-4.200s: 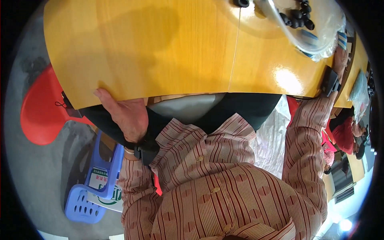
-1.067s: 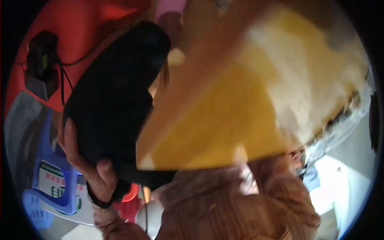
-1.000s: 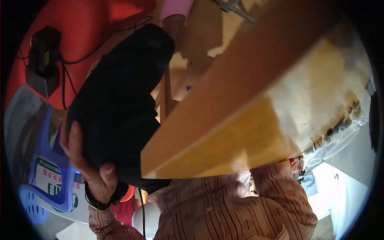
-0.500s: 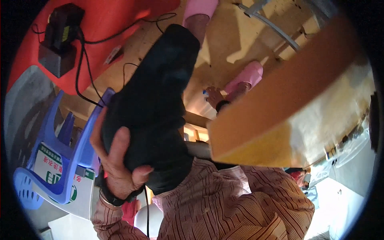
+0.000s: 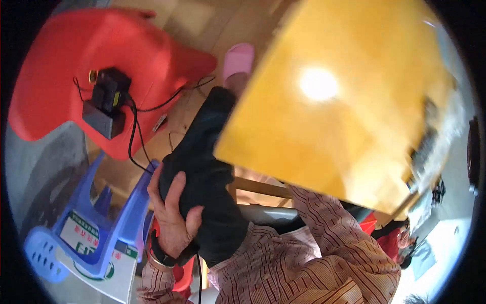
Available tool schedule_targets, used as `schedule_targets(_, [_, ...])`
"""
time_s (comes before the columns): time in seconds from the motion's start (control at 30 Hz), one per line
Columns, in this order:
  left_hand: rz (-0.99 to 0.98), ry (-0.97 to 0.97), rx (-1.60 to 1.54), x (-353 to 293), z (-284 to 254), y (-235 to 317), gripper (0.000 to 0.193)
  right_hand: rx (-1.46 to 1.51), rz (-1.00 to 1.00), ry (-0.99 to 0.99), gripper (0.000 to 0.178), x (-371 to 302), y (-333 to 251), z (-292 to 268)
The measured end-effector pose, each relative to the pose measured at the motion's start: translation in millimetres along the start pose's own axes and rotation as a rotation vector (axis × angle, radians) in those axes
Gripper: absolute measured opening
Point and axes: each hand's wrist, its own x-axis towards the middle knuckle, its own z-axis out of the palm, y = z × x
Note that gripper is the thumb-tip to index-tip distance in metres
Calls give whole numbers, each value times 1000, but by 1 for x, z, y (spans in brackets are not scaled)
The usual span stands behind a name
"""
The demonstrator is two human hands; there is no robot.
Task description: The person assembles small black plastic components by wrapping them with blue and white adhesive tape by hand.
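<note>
My left hand (image 5: pixel 174 223) rests on the black trouser leg (image 5: pixel 202 175) over my thigh, its fingers spread and nothing held. A dark band circles that wrist. My right arm, in a striped sleeve (image 5: pixel 329 215), runs forward beneath a yellow tabletop (image 5: pixel 304 137). The tabletop hides the right hand completely. A pink slipper (image 5: pixel 238 58) is on one foot, on the floor beyond the knee.
To the left stands a red plastic chair (image 5: pixel 55 81) bearing black boxy devices (image 5: pixel 110 90) with cables trailing toward me. Nearer are a blue plastic stool (image 5: pixel 132 202) and a white carton (image 5: pixel 119 278). Clear plastic (image 5: pixel 445 137) lies along the tabletop's right side.
The view has shifted, and the tabletop now covers much more of it. My right hand, seen earlier low by the other slipper with something small and blue, is hidden. My left hand stays on the leg.
</note>
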Motion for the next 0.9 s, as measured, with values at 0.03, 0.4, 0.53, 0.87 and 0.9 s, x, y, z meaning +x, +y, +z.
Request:
schedule_targets(0.03, [-40,12,-9,0,3,-3,60,-27,-11,47,30,-32,-8,-18])
schedule_targets(0.4, [240,259,123,8,31,14,51,-95,-452,620,43,-248,-169,-214])
schedule_targets(0.53, [247,325,204,5,46,19,54,-11,-271,982,43,-309,-142,-270])
schedule_targets(0.87, [194,247,289,9,60,19,61,-390,-139,1081,12,-301,-78,-304])
schedule_targets(0.9, [183,212,275,10,60,25,61,-388,-128,1092,12,-305,-74,-302])
